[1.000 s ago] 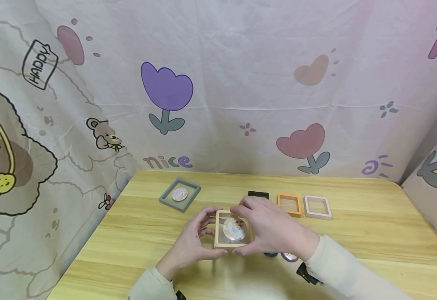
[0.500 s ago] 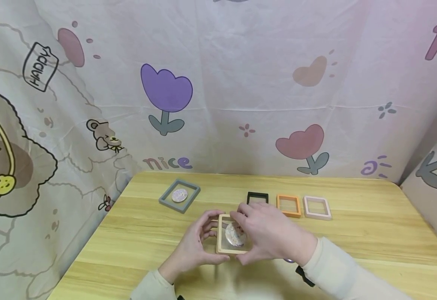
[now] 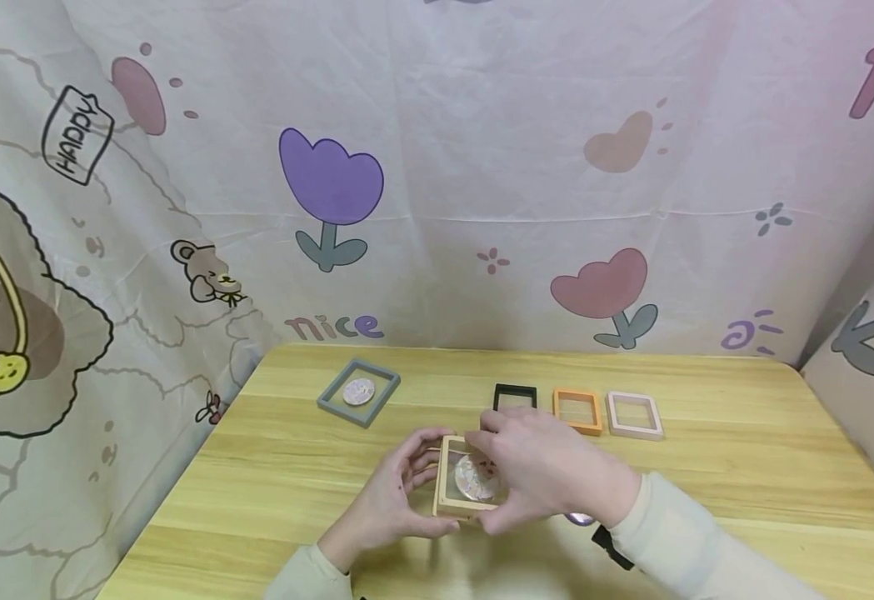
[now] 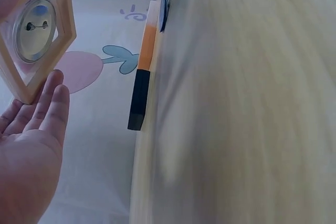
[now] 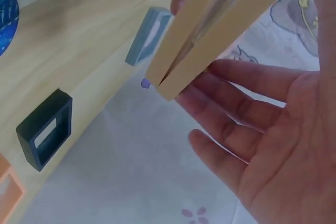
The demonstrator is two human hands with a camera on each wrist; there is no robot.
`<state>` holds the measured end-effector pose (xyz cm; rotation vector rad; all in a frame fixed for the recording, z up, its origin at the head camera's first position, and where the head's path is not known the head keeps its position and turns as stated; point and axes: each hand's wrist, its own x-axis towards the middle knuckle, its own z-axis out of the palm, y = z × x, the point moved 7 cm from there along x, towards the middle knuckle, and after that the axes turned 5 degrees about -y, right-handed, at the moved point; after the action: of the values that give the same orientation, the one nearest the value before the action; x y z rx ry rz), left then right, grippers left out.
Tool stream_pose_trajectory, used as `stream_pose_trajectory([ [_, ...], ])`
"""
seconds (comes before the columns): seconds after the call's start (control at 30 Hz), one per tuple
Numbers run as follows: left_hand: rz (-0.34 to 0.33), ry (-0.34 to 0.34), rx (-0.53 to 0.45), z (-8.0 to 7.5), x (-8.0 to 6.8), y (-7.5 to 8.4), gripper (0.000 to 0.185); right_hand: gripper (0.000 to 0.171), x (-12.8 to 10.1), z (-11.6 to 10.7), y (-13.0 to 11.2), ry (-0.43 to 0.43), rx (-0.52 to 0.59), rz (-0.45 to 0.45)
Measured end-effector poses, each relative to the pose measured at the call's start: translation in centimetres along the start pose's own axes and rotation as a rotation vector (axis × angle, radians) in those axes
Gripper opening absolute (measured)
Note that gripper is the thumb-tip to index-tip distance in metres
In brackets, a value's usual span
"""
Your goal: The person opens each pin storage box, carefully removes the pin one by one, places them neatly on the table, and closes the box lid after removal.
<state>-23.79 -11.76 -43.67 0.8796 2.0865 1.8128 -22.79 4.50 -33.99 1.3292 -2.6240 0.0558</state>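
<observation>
A beige square frame case (image 3: 461, 490) with a round patterned badge (image 3: 474, 477) inside is held above the wooden table (image 3: 706, 467), tilted up. My left hand (image 3: 416, 487) holds its left edge, fingers behind and thumb below. My right hand (image 3: 517, 475) grips its right side and covers part of it. In the left wrist view the frame (image 4: 37, 32) stands on a corner against my left fingertips (image 4: 52, 98), showing the badge's pin back. In the right wrist view the frame (image 5: 210, 30) appears edge-on, its two halves slightly parted, in front of my right hand (image 5: 262, 129).
A grey frame (image 3: 358, 391) with a badge lies at the back left. Black (image 3: 515, 397), orange (image 3: 577, 410) and pink (image 3: 635, 414) frames line up behind my hands. A loose badge (image 3: 581, 518) lies under my right wrist. A printed curtain (image 3: 437, 167) hangs behind the table.
The beige frame has tipped from nearly flat to more upright between my hands and shifted slightly toward me. The frames on the table have not moved.
</observation>
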Motion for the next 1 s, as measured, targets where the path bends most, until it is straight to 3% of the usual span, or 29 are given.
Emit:
stream_pose_trajectory([
  [0.13, 0.003, -0.004, -0.056, -0.1, 0.0, 0.0, 0.101, 0.055, 0.0, 0.0, 1.0, -0.031, 0.136, 0.016],
  [0.27, 0.021, -0.017, -0.109, -0.2, 0.1, 0.1, 0.102, 0.056, 0.0, -0.1, 1.7, -0.009, 0.257, 0.023],
  [0.53, 0.011, -0.034, -0.173, -0.4, 0.2, 0.0, 0.105, 0.059, 0.0, 0.5, 2.9, -0.068, 0.464, 0.128],
  [0.83, -0.037, -0.046, -0.178, -0.4, 0.4, -0.3, 0.106, 0.059, 0.2, 0.9, 3.6, -0.098, 0.542, 0.141],
  [1.0, -0.033, -0.061, -0.193, -0.3, 0.6, -0.6, 0.104, 0.059, 0.3, 1.3, 4.2, -0.120, 0.591, 0.155],
])
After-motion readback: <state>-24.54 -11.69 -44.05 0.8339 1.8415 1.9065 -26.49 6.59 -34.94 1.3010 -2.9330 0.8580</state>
